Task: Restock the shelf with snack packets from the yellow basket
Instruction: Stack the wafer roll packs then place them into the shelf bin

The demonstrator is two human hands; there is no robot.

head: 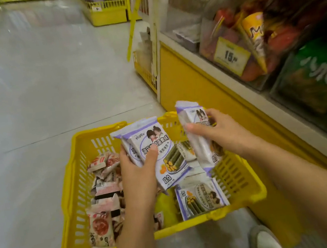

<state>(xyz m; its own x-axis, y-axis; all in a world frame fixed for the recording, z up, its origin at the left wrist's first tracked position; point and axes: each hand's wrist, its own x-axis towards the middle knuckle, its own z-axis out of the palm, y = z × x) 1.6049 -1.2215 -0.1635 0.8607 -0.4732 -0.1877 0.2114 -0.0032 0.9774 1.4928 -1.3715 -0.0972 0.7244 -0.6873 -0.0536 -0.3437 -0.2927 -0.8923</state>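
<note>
The left hand (138,169) grips a small stack of purple-and-white snack packets (163,155) over the yellow basket (96,131), thumb across the printed face, fingers curled behind. The right hand (212,131) clasps another packet (196,138) just to the right, nearer the shelf (249,96). How many it holds is hard to tell, possibly two. These are glossy film pillow packs with crimped ends — light, slick, soft-sided, likely with brittle rolls inside. They are best held flat across the middle, gently — not by the seams. Loose packets (200,200) lie in the basket's right half; pink-and-white sachets (104,186) fill its left.
</note>
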